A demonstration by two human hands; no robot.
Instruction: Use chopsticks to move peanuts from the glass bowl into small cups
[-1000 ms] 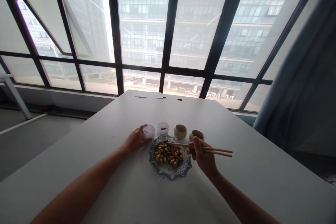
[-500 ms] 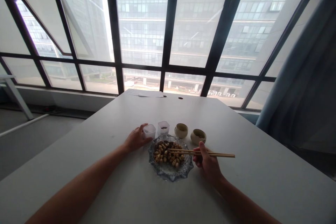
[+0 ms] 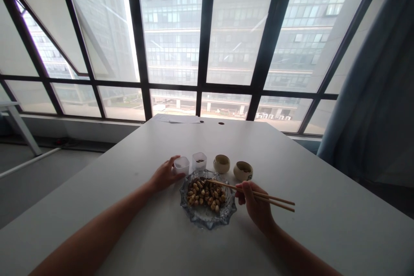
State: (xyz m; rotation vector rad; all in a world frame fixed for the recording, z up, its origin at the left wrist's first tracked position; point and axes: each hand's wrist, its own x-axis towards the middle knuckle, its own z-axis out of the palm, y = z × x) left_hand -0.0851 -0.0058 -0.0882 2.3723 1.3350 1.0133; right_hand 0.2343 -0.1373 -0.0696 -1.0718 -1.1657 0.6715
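Chopsticks (image 3: 273, 199) lie pinched in the fingers of our right hand (image 3: 258, 208), tips nearly together over the far part of the nuts (image 3: 207, 198) in the glass bowl (image 3: 209, 224); half a second ago they lay flatter and nearer. Our left hand (image 3: 164, 175) curves parted fingers around the left plastic cup (image 3: 181, 166). We cannot read the dark mark on the right ceramic cup (image 3: 242, 174).

The left arm (image 3: 106, 224), right arm (image 3: 300, 250) and worktop (image 3: 181, 250) are cut off at the near edge. The right fingers (image 3: 248, 190) hide part of the chopsticks (image 3: 281, 200); whether the tips pinch a nut is too small to tell. The right bowl's (image 3: 239, 174) contents are unclear. The curtain (image 3: 365, 95) runs off the right edge.
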